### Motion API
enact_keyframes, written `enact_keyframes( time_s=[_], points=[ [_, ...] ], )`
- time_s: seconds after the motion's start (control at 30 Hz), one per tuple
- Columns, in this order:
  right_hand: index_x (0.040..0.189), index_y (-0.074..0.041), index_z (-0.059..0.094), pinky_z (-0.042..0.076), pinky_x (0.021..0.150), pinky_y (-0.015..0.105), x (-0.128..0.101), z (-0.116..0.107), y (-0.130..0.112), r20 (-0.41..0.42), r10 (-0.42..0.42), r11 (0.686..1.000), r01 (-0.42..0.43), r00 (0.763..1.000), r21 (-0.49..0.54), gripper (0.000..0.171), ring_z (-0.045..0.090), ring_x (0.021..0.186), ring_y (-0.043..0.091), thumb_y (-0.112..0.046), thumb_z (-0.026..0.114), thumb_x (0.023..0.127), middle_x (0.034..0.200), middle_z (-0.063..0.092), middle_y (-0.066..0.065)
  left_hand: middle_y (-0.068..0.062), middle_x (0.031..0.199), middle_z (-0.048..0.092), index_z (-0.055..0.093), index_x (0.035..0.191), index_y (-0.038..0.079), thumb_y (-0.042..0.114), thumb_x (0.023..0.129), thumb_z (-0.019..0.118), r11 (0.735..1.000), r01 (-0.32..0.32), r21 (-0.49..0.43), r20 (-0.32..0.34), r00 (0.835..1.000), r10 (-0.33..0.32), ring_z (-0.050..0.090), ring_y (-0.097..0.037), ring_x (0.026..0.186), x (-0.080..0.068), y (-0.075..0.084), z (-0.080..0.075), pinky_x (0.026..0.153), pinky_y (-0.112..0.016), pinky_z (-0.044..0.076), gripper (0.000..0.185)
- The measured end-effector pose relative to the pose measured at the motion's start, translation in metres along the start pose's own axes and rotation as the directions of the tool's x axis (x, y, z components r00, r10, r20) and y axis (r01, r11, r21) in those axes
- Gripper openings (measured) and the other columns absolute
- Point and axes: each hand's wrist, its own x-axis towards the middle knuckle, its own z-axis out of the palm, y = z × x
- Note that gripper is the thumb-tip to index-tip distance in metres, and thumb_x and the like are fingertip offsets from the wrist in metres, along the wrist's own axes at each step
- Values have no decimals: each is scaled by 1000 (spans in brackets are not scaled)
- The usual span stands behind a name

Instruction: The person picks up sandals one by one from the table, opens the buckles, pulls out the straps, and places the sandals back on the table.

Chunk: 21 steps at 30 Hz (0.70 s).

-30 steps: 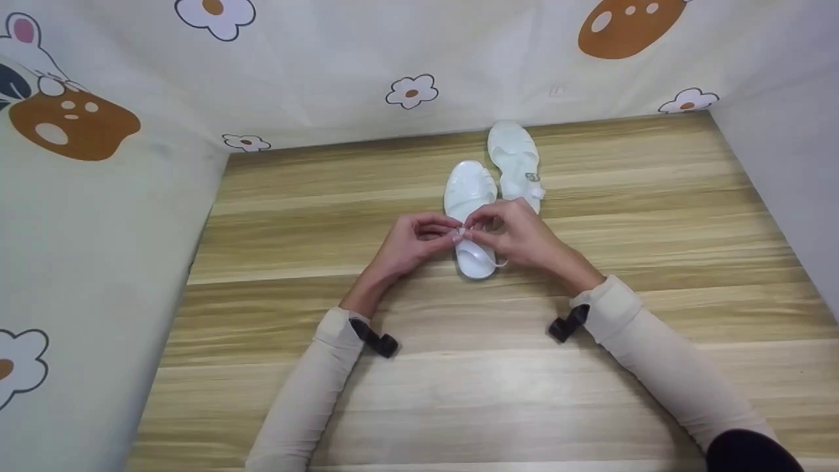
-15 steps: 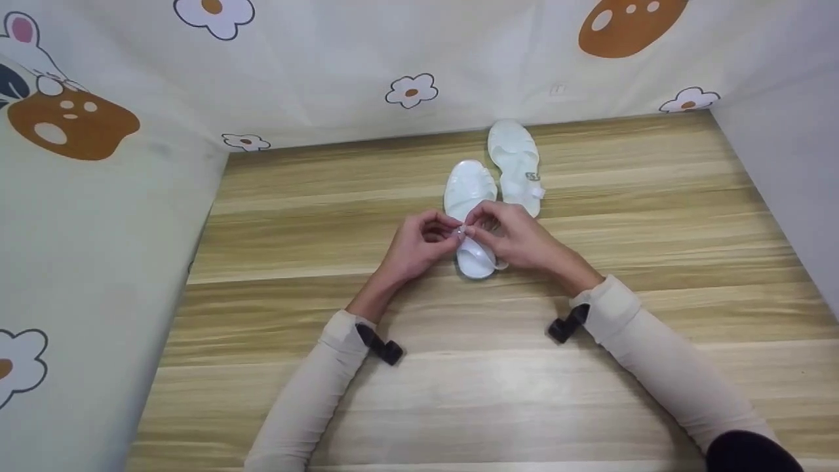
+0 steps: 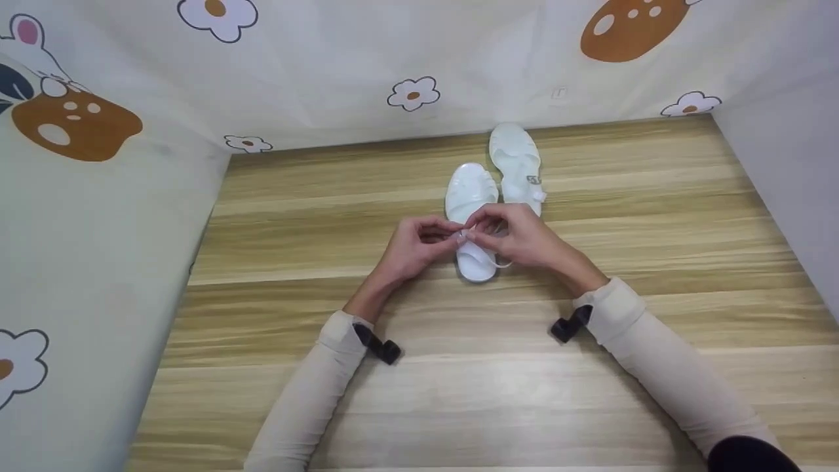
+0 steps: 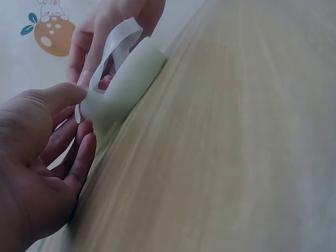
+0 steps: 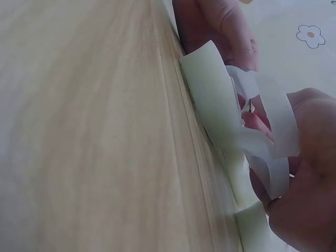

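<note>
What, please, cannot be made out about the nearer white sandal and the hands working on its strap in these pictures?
- Head view: the buckle on the nearer sandal is hidden under the fingertips of the left hand and right hand; fastened or not, I cannot tell.
- Left wrist view: the sandal's front is hidden behind its heel and the hands.
- Right wrist view: the strap is blurred and the sandal is cut off by the bottom edge.
- Head view: the farther sandal's heel is hidden by the right hand.

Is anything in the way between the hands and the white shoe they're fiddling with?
No. Both the left hand and the right hand already pinch the strap of the near white sandal. The other sandal lies beyond it on the wooden table, out of the way.
</note>
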Motion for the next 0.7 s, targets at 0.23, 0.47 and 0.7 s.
enact_keyframes(
  time_s=[0.23, 0.47, 0.7],
  points=[
    [110, -10, 78, 57, 82, 22, 0, -1, 0, 2, 24, 999, -24, 1000, 21, 21, 73, 93, 18, -21, 86, 95, 99, 79, 5, -7, 115, 84, 84, 118, 11, 15, 95, 86, 1000, -26, 11, 42, 999, 25, 78, -14, 106, 1, -2, -6, 92, -27, 62, 24],
    [107, -12, 83, 58, 76, 20, 0, -2, -1, -14, 38, 999, -37, 999, 34, 19, 73, 89, 18, -25, 87, 94, 97, 81, 5, -4, 115, 84, 85, 117, 14, 17, 93, 87, 999, -46, 24, 52, 998, 45, 77, -15, 110, 3, -5, -9, 94, -26, 60, 24],
    [106, -14, 83, 56, 80, 22, 0, 0, 2, -17, 14, 1000, -14, 1000, 22, 14, 72, 92, 17, -26, 82, 99, 99, 83, 3, -6, 109, 84, 85, 113, 12, 17, 91, 90, 999, -30, 37, -2, 1000, 31, 80, -16, 100, 1, -3, -4, 89, -29, 64, 24]
  ],
)
